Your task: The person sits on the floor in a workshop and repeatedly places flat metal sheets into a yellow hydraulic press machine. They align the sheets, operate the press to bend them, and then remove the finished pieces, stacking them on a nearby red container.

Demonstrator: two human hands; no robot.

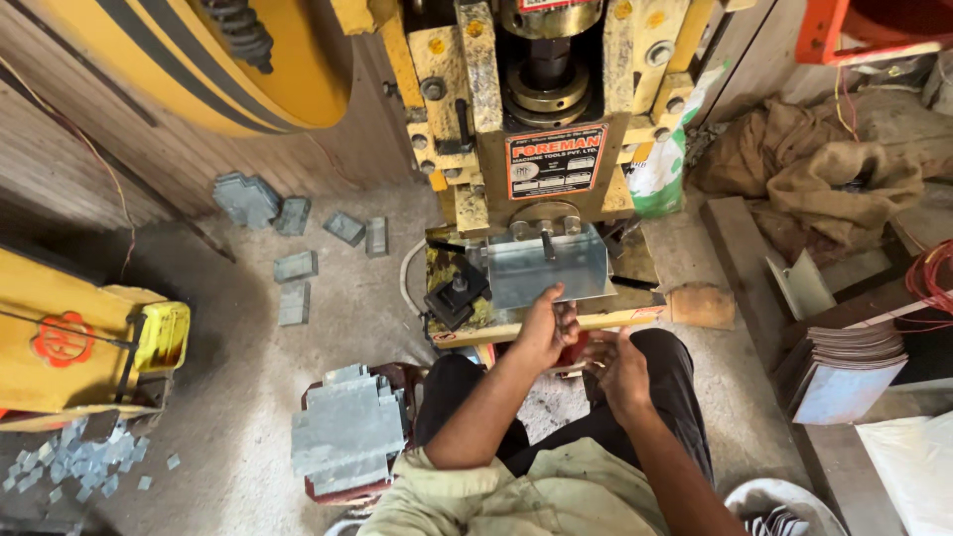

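I sit in front of a yellow press machine [467,119]. My left hand [543,328] grips the near edge of a flat grey metal sheet [541,266] that lies on the press bed under the ram [544,69]. My right hand [617,367] hangs lower, just in front of the bed's wooden front rail [635,318], fingers curled; what it holds is not visible. A black clamp block [455,293] sits on the bed left of the sheet.
A stack of cut grey metal pieces [345,429] rests by my left knee. More pieces [296,266] lie scattered on the floor. A pile of flat sheets [844,372] stands at right, with burlap sacks [814,164] behind. A yellow flywheel guard [199,60] is upper left.
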